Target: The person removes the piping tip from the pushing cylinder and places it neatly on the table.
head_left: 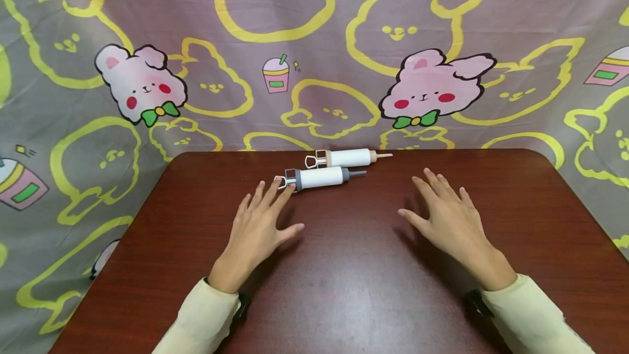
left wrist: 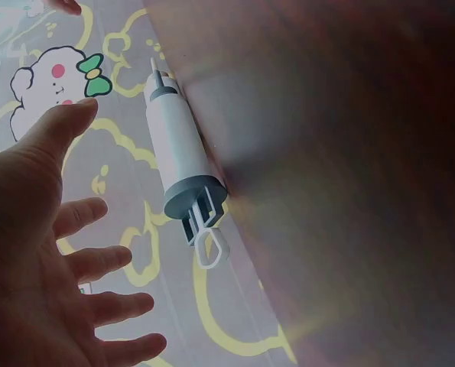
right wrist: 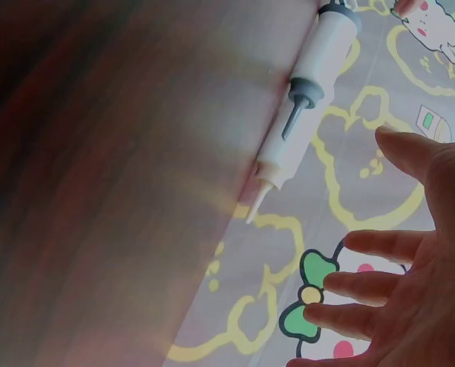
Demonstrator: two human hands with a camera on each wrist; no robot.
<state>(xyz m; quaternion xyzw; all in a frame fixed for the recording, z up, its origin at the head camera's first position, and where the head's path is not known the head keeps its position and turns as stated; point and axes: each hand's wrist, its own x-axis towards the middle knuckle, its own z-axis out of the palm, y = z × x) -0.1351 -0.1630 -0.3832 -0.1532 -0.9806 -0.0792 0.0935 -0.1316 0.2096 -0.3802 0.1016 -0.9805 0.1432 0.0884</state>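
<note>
Two large plastic syringes with white barrels, loop-ended plungers and long thin nozzles lie side by side at the back of the table, nozzles to the right. Nearer to me is the grey-ended syringe [head_left: 321,177]; just behind it is the beige-ended syringe [head_left: 350,158]. My left hand [head_left: 256,228] is spread, its fingertips overlapping the grey syringe's handle in the head view. A gap shows between that hand [left wrist: 28,229] and the syringe [left wrist: 177,141] in the left wrist view. To the right of both nozzles, my right hand [head_left: 449,223] has its fingers spread, holding nothing.
The dark red-brown table [head_left: 344,288] has rounded back corners. A patterned curtain [head_left: 314,113] with rabbits and yellow outlines hangs right behind its back edge and along both sides. Each wrist carries a dark strap below a pale sleeve [head_left: 203,316].
</note>
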